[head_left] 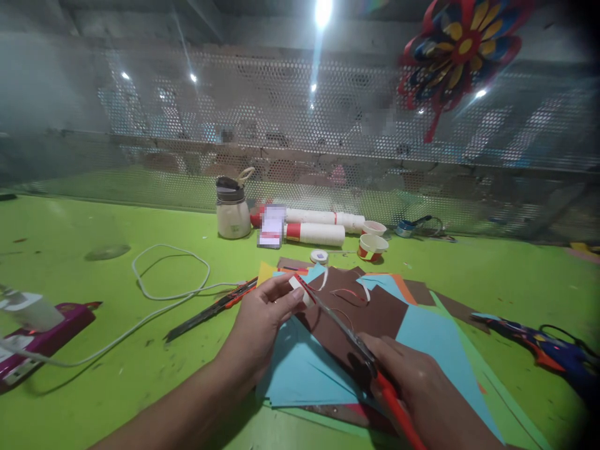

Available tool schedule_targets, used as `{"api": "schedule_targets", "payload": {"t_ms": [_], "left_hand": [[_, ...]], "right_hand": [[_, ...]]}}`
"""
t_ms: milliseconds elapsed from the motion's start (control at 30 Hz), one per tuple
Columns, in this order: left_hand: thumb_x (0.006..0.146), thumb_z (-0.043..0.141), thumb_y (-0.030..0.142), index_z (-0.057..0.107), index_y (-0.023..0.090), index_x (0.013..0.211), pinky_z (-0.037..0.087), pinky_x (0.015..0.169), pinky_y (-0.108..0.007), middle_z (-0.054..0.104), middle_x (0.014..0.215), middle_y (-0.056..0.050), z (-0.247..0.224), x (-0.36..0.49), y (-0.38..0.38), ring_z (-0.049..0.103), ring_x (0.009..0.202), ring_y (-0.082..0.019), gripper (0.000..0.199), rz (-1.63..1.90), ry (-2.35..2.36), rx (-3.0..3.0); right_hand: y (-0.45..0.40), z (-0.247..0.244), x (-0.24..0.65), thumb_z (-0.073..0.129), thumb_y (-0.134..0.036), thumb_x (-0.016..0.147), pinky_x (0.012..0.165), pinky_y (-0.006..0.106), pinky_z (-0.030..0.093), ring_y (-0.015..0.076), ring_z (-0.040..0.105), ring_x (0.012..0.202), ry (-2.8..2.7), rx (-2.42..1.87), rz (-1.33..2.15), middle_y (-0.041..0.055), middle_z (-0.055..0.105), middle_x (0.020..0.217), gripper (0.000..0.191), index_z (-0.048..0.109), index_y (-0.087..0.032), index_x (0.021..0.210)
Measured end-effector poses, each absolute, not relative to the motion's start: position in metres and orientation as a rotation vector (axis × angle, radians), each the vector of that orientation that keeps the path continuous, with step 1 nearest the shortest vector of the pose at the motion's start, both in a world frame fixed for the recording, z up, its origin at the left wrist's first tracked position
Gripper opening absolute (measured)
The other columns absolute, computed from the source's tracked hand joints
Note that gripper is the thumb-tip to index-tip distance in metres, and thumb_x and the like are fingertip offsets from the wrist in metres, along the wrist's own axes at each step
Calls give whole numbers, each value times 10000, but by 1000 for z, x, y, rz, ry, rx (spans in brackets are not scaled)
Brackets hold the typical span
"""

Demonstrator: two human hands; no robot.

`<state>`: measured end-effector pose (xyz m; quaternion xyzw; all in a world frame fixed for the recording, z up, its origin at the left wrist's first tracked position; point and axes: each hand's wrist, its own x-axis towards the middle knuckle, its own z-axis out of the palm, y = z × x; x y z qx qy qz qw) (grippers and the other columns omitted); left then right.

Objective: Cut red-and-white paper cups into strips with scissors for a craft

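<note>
Between the thumb and fingers of my left hand [262,319] is a small white piece with a red edge [300,289]. My right hand [415,381] is closed around red-handled scissors [356,347], whose blades point up and left to the piece. Whether the blades are parted is too small to tell. Under both hands lie sheets of blue paper [304,369] and dark brown paper [375,312]. Thin curled strips, white and red, rest on the brown sheet [351,294].
Behind the paper stand a bottle [233,215], a phone [272,228], stacked white cups [321,235] and a small cup [372,247]. A black-and-orange tool [210,312] and a cable [182,297] lie left. A glue gun [539,344] lies right, a purple power strip [70,322] far left.
</note>
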<state>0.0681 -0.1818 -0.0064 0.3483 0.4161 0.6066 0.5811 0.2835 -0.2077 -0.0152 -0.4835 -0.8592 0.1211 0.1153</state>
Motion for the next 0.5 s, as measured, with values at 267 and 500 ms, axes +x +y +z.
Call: {"api": "schedule_targets", "payload": {"t_ms": [267,500], "left_hand": [[742,722,265,667,136,959,520,797,-366,659,976,-111,-8,66,-182,620,792,-180,259,1404,832,742],[728,733,239,651,114,978,519,818,-386,638,957,-105,-9,65,-180,603,780,-171,292,1441,870,805]], "right_hand": [[-208,-16,285,470,-140,813,669,312,472,212,605,750,-2490,-1399,340,63,657,829,249,635,-193,991],[-204,-19,287,430,-140,841,735,353,474,231,590,847,-2497,-1396,462,85,645,936,312,600,-200,1095]]}}
